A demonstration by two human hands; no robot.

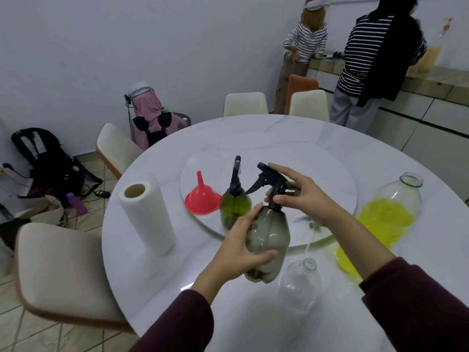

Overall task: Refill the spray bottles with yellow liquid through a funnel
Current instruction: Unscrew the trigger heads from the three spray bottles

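Both my hands are on the grey spray bottle (pixel 267 243).

My left hand (pixel 241 250) is wrapped around the bottle's fat body and holds it up over the white round table (pixel 228 313), tipped a little. My right hand (pixel 302 196) has its fingers curled on the black spray top (pixel 272 180), right at the bottle's neck. Just behind the grey bottle I see a green spray bottle (pixel 234 205) standing up on the round turning plate (pixel 330 179), with its black top on. A red funnel (pixel 202 196) sits beside it, wide end down. On my right stands a big clear jug (pixel 388 217) with yellow liquid inside and no lid. A small clear bottle (pixel 300 280) stands near me, open on top. On my left a roll of paper towels (pixel 147 214) stands up.
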